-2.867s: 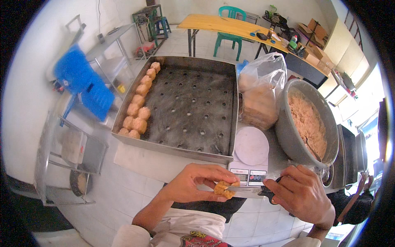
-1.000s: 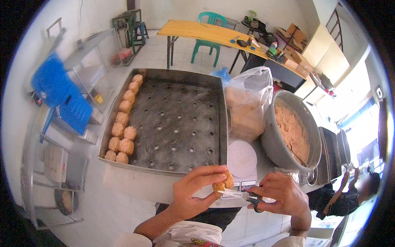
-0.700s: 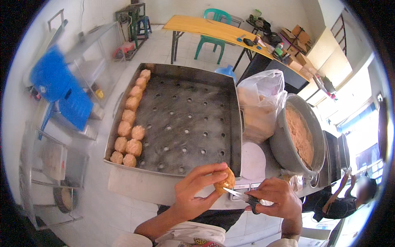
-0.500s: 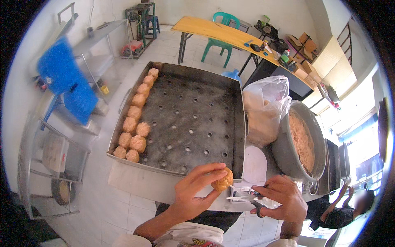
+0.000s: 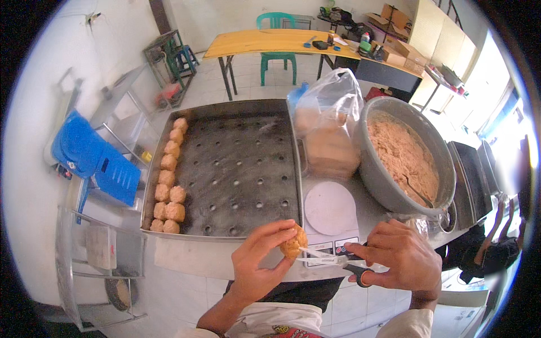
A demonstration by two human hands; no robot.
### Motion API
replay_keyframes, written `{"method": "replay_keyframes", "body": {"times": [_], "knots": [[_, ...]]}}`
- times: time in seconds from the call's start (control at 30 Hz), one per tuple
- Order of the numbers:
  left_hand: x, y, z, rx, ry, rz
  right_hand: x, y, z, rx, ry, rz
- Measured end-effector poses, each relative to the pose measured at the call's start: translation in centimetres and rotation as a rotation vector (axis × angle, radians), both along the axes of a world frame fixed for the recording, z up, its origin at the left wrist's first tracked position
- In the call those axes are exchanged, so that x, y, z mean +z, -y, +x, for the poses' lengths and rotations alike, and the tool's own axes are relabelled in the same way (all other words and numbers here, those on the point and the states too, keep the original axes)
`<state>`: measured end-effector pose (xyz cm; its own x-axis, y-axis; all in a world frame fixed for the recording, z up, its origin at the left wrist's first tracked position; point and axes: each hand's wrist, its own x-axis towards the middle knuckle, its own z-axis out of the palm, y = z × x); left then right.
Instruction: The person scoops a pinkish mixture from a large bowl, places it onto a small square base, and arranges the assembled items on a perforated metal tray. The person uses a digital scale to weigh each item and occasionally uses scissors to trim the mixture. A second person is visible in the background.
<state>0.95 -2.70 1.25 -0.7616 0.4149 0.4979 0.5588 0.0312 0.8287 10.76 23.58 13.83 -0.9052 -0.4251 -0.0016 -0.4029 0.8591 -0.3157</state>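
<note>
My left hand [image 5: 255,260] pinches a golden-brown ball [image 5: 292,243], which looks like a fried tofu puff, between thumb and fingers in front of the tray. My right hand [image 5: 401,254] has its fingers in the loops of a pair of scissors [image 5: 327,259] with black and orange handles. The blades are spread, their tips at the puff's right side. Just beyond the scissors sits a kitchen scale [image 5: 331,208] with a round white plate. Past my left hand lies a dark metal tray [image 5: 248,169] with rows of holes; several lumpy pinkish-brown balls [image 5: 167,178] line its left side.
A big grey basin [image 5: 370,174] of pinkish paste [image 5: 397,147] with a spoon handle [image 5: 418,191] stands right. Between basin and tray is a clear plastic bag [image 5: 329,135] of brown pieces. Dark pans [image 5: 476,174] and another person [image 5: 496,248] are far right.
The view has shifted, bringing the basin and scale more into sight. Both hands still hold the puff and scissors; the blade tips now meet the puff's side.
</note>
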Motion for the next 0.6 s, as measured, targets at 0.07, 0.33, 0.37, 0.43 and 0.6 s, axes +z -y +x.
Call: {"method": "replay_keyframes", "body": {"times": [0.07,0.33,0.37,0.43,0.6], "knots": [[0.0,-1.0,-0.1,-0.029,-0.038,-0.006,0.1,-0.4,0.4,-0.02,0.074,0.018],[0.3,-3.2,1.0,-0.064,-0.042,0.075,1.4,-2.5,0.1,-0.027,0.403,-0.035],[0.2,-3.5,1.0,-0.081,-0.059,0.096,1.7,-2.6,-0.2,-0.061,0.498,-0.033],[-0.1,-3.5,1.0,-0.073,-0.086,0.08,2.0,-2.6,-0.5,-0.098,0.607,-0.04],[-0.9,-3.9,0.6,-0.073,-0.106,0.117,3.5,-1.6,-0.5,-0.149,0.655,-0.014]]}}
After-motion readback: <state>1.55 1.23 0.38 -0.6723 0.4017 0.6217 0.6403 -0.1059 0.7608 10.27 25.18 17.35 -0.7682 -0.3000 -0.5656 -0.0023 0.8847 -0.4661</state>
